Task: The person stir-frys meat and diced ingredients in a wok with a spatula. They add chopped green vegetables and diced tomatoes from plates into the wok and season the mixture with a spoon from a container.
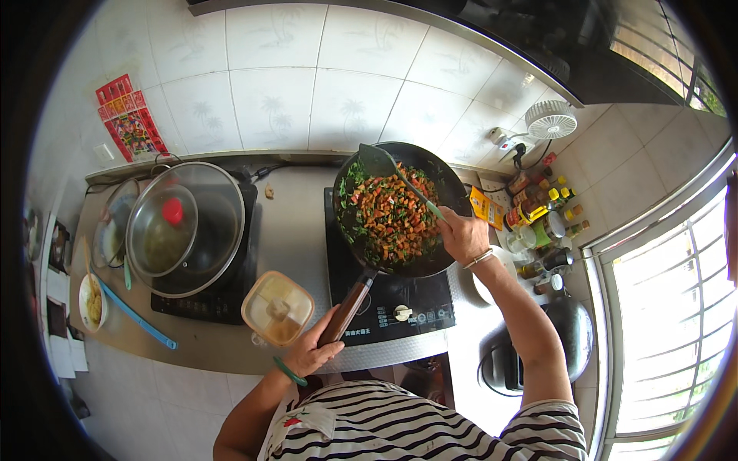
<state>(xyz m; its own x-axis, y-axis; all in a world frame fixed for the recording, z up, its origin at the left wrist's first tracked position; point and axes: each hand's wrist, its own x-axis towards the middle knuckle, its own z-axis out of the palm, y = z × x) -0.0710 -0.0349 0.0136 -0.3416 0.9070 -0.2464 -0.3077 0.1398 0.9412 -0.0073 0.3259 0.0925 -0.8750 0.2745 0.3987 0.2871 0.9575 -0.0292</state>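
My left hand point(314, 350) is closed round the wooden handle point(347, 308) of a black wok point(455, 190), which sits on a black induction cooktop point(398, 328). In my right hand point(466, 236) is a spatula point(377, 161) with a dark blade and a pale green handle. Its blade lies at the wok's far left side, against the inner wall. Diced orange-red pieces mixed with chopped green leaves point(395, 213) fill the middle and left of the wok. A divided seasoning box point(278, 308) with a tan rim stands just left of my left hand.
A glass lid point(219, 230) covers a pan on a second cooktop point(199, 311) at left. Further left are a bowl point(92, 322) and a blue strip-like tool point(138, 314). Bottles and jars point(536, 210), a yellow packet point(487, 207), a small fan point(550, 120) and a black appliance point(568, 334) are at right.
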